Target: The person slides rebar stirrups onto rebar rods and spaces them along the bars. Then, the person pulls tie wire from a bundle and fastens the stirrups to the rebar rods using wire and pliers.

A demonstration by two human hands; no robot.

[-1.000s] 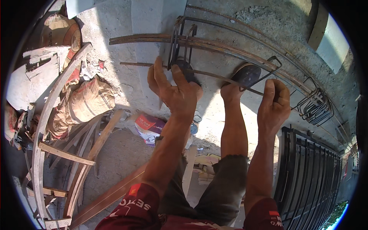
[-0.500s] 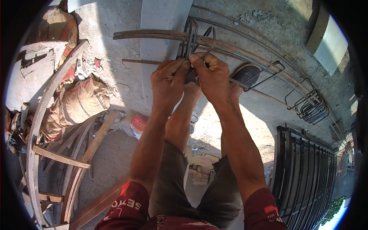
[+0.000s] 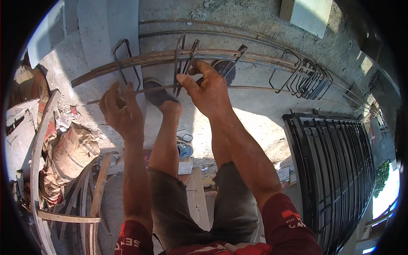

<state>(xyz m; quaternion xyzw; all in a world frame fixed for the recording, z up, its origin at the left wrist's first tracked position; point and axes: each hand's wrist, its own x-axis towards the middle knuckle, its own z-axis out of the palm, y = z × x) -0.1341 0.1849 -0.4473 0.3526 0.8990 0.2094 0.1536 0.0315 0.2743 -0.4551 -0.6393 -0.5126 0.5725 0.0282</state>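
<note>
Head view (the only one): the long rusty bars (image 3: 93, 74) run across just above the concrete ground (image 3: 263, 131), w/ bent wire loops strung along them; prob. the bars carry the loops, so each stands up rather than lying flat. L hand (image 3: 123, 114) is at the left loop (image 3: 120, 68), near the bars' left end, fingers curled, thumb & forefinger apart w/ no wire clearly btwn them. R hand (image 3: 209, 94) is at the middle loops (image 3: 176, 63), farther along; thumb lies by the wire, fingers bent toward it, but can't tell if they clamp it. Prob. thumb & fingers come from the near side b/c that's the easy reach. A thin lower bar (image 3: 155, 89) runs along the near side & passes by the loops' lower ends, maybe to line them up. Another loop, the right loop (image 3: 238, 58), stands apart; the bunched loops (image 3: 314, 80) sit close together toward the bars' right end, likely as a stock. Black grille (image 3: 335, 170) lies nearer the person, below that bunch.
</note>
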